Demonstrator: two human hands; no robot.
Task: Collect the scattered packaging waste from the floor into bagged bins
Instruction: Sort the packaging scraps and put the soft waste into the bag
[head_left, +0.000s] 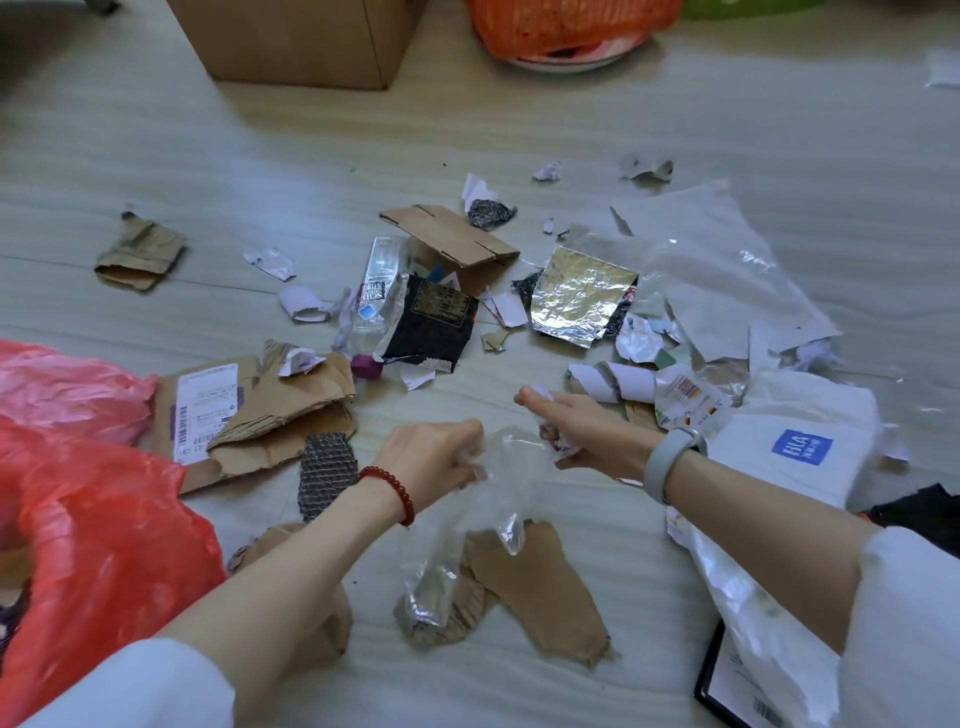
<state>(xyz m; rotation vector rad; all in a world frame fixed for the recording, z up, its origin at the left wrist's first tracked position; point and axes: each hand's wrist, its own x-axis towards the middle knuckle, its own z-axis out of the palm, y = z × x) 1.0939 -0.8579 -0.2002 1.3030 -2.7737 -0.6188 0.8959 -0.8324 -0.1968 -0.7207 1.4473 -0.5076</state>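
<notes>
My left hand (436, 457) grips the top of a clear plastic wrapper (483, 514) that hangs down over torn brown cardboard (540, 587). My right hand (566, 431) holds crumpled white paper scraps (556, 441) just right of the wrapper. Packaging waste lies scattered on the pale floor ahead: a crushed clear bottle (376, 291), a black foil pouch (431, 322), a silver foil sheet (582, 296), folded cardboard (457, 244) and paper bits. A red bagged bin (98, 545) stands open at my left.
A large cardboard box (301, 41) and an orange bag (566, 26) on a plate stand at the far side. White mailer bags (795, 447) and clear plastic film (727, 270) lie to the right. Labelled brown cardboard (218, 410) lies by the red bag.
</notes>
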